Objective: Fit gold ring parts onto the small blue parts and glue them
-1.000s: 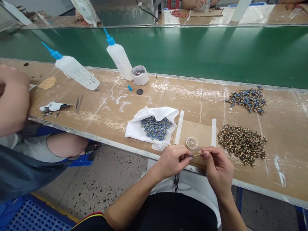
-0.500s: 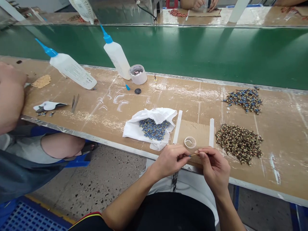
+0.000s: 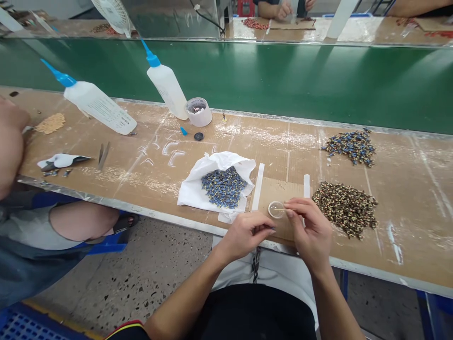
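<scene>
My left hand (image 3: 247, 233) is closed in a pinch near the table's front edge, with a tiny blue piece (image 3: 272, 229) at its fingertips. Between the thumb and fingers of my right hand (image 3: 310, 227) is a thin wooden stick (image 3: 281, 209). Its tip reaches over or into a small clear round cup (image 3: 272, 216); whether it touches the contents cannot be made out. Left of the cup, many small blue-and-yellow pieces (image 3: 224, 188) lie on a crumpled white cloth or paper (image 3: 191, 191). A heap of small brown-and-cream pieces (image 3: 345, 210) lies right of my right hand.
Behind the brown heap is a pile of blue-and-brown pieces (image 3: 350, 147). Two white bottles with blue nozzles, one a leaning bottle (image 3: 167, 89), stand near a tape roll (image 3: 198, 115). Tweezers (image 3: 103, 156) lie further left, near a co-worker's arm (image 3: 10, 146). A green belt (image 3: 283, 82) runs behind.
My hands have moved apart. The stick in my right hand has left the blue piece at my left fingertips and is now at the cup. The view has shifted slightly.
</scene>
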### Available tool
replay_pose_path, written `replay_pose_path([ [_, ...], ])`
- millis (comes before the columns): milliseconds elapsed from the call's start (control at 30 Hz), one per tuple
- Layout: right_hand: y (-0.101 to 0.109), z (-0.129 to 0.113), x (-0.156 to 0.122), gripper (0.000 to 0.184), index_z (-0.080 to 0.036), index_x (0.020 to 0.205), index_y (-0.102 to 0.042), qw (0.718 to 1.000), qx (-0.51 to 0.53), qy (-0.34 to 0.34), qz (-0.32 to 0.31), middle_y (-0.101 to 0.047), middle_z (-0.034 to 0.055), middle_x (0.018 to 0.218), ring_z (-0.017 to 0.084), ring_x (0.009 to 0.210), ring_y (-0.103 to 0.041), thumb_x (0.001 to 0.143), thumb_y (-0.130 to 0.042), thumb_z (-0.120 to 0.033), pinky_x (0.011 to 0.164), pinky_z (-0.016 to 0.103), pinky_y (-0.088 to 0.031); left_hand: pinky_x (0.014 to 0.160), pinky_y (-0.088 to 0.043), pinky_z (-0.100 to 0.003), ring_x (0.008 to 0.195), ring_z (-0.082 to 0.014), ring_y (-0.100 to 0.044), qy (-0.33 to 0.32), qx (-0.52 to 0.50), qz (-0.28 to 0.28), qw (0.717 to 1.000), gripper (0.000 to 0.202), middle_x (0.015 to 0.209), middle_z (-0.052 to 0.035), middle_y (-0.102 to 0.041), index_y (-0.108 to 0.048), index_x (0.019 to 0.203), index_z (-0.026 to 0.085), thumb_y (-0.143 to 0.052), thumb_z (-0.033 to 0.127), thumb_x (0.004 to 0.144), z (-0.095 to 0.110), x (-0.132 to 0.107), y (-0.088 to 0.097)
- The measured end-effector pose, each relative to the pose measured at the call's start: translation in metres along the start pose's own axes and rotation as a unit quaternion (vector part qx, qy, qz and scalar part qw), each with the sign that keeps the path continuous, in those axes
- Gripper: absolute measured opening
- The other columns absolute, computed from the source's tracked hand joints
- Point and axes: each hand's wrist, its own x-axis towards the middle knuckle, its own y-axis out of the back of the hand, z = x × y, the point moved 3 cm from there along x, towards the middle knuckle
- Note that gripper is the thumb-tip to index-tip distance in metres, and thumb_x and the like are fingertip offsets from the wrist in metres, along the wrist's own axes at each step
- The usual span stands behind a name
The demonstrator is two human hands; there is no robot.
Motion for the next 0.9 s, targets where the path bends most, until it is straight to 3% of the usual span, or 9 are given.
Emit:
replay_pose_path([
  [100,-0.007,-0.006,0.003,0.015,-0.025,0.104,-0.069,0.996,-0.071,0.016,-0.043,-0.065,0.0082,0.107,0.023,0.101,-0.063,0.094,-0.059,-0.022,0.087,0.040,-0.052,0.063,-0.042,-0.023,0.066,-0.0123,-0.055,0.005,0.009,-0.006,1.000,0.009,0.077,-0.0023,-0.066,-0.071,0.091,0.015,-0.062,0.019,0.090,-0.001,-0.001,0.002],
  [200,0.008,-0.003,0.004,0.024,-0.024,0.118,-0.065,0.994,-0.099,0.018,-0.038,-0.063,0.0113,0.117,0.024,0.104,-0.062,0.095,-0.057,-0.027,0.085,0.040,-0.053,0.065,-0.042,-0.023,0.071,-0.0135,-0.057,0.008,0.010,-0.011,1.000,0.010,0.081,-0.0031,-0.068,-0.070,0.093,0.016,-0.061,0.020,0.093,-0.003,0.000,0.003],
  [300,0.060,0.019,0.006,0.022,-0.022,0.112,-0.066,0.984,-0.173,-0.007,0.042,-0.066,0.0111,0.113,0.023,0.100,-0.063,0.095,-0.056,-0.031,0.081,0.038,-0.053,0.068,-0.045,-0.024,0.075,-0.0145,-0.060,0.006,0.004,-0.019,1.000,0.012,0.085,-0.0041,-0.070,-0.070,0.094,0.017,-0.058,0.021,0.095,-0.007,0.002,0.004],
  [400,0.132,0.058,0.010,0.030,-0.017,0.106,-0.066,0.942,-0.290,-0.096,0.140,-0.069,0.0109,0.099,0.022,0.084,-0.065,0.097,-0.051,-0.041,0.073,0.036,-0.053,0.068,-0.046,-0.023,0.075,-0.0142,-0.061,0.007,0.008,-0.026,1.000,0.013,0.085,-0.0034,-0.069,-0.069,0.095,0.017,-0.058,0.022,0.095,-0.011,0.004,0.005],
  [467,0.168,0.081,0.016,0.034,-0.013,0.102,-0.066,0.931,-0.320,-0.116,0.133,-0.069,0.0123,0.090,0.023,0.074,-0.064,0.096,-0.050,-0.043,0.067,0.037,-0.051,0.067,-0.045,-0.023,0.073,-0.0136,-0.060,0.007,0.010,-0.030,0.999,0.012,0.083,-0.0025,-0.068,-0.069,0.095,0.018,-0.058,0.023,0.095,-0.013,0.004,0.005],
  [533,0.187,0.096,0.023,0.033,-0.014,0.098,-0.067,0.934,-0.331,-0.114,0.080,-0.069,0.0107,0.086,0.023,0.072,-0.064,0.093,-0.054,-0.043,0.067,0.037,-0.051,0.067,-0.045,-0.023,0.073,-0.0133,-0.060,0.006,0.010,-0.035,0.999,0.012,0.084,-0.0022,-0.068,-0.068,0.096,0.018,-0.058,0.024,0.096,-0.015,0.005,0.005],
  [700,0.189,0.100,0.040,0.029,-0.020,0.106,-0.071,0.933,-0.348,-0.077,-0.050,-0.066,0.0072,0.093,0.021,0.079,-0.064,0.093,-0.054,-0.040,0.074,0.035,-0.050,0.069,-0.045,-0.024,0.074,-0.0135,-0.060,0.001,0.011,-0.035,0.999,0.012,0.082,-0.0019,-0.067,-0.068,0.095,0.018,-0.057,0.023,0.096,-0.015,0.005,0.006],
  [900,0.191,0.098,0.048,0.024,-0.022,0.092,-0.070,0.916,-0.387,-0.054,-0.094,-0.069,0.0077,0.093,0.023,0.081,-0.064,0.093,-0.050,-0.036,0.076,0.037,-0.047,0.065,-0.043,-0.023,0.070,-0.0129,-0.058,0.000,0.019,-0.028,0.999,0.012,0.078,-0.0009,-0.065,-0.068,0.095,0.018,-0.057,0.023,0.096,-0.011,0.003,0.005],
])
